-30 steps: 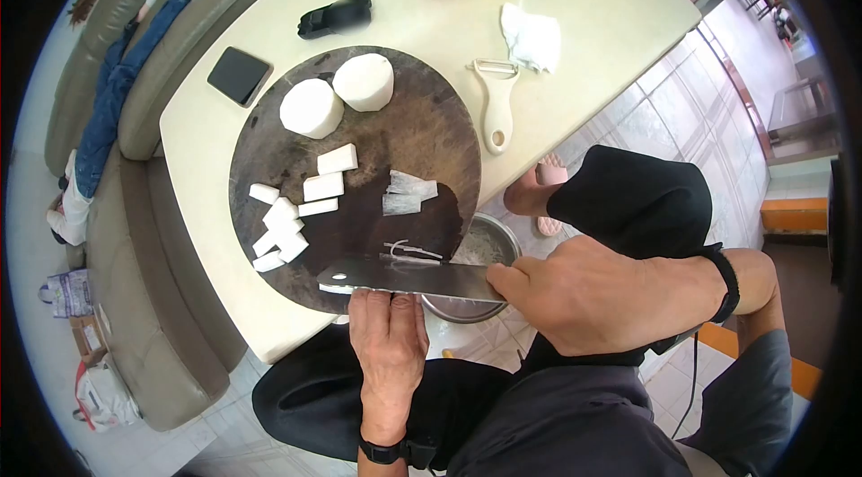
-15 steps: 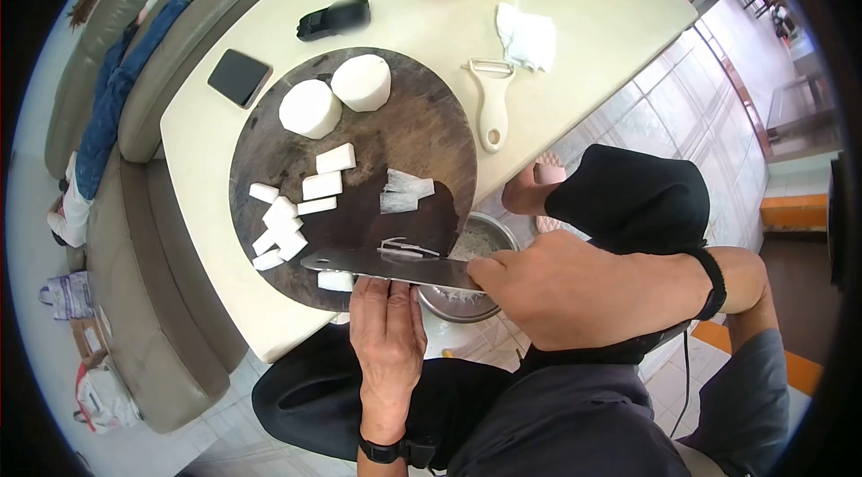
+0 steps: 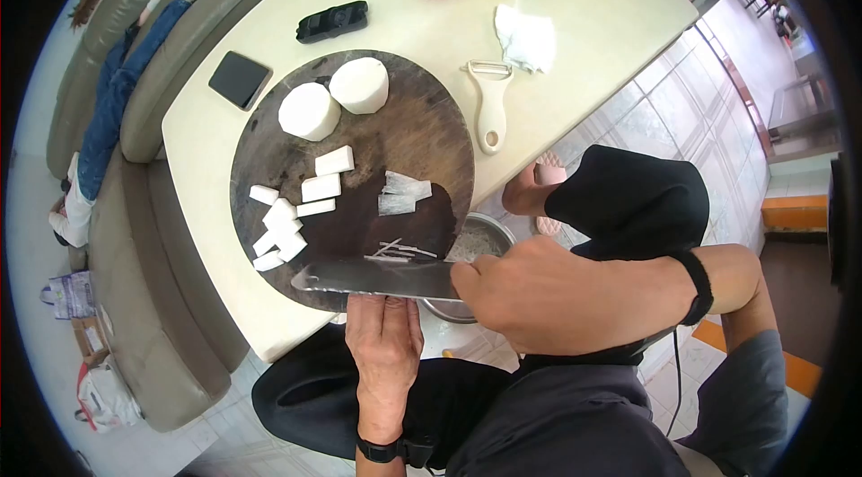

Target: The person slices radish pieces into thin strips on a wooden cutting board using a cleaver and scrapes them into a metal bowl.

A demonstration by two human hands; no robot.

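1. The right hand [image 3: 548, 293] is gripping the handle of the cleaver [image 3: 377, 278]. Its blade is lying broadside across the near rim of the cutting board [image 3: 422, 136].
2. The left hand [image 3: 384, 347] is reaching up to that same near rim with its fingers together. The fingertips are sitting behind the blade, so I cannot tell whether they are pinching anything or only pressing.
3. The main risk, as I judge it, is a cut. The edge is working right beside hidden fingertips, and any slide of the blade toward the near rim is putting them in its path.
4. The thin slivers [image 3: 400, 251] are lying just beyond the blade, toward the board's centre. A metal bowl [image 3: 480, 243] is sitting below the board's near-right rim. A careless push could be sending slivers past the bowl and onto the floor.
5. The board is overhanging the table [image 3: 575, 37] at its near side. Pressing down there could be tipping it, and the cut blocks [image 3: 287, 225] on its left side and the two thick rounds [image 3: 310, 110] at its far side could be sliding off.
6. The wet dark patch at the board's centre is looking slippery, so the translucent slices [image 3: 402, 192] resting there could be skidding under the blade.
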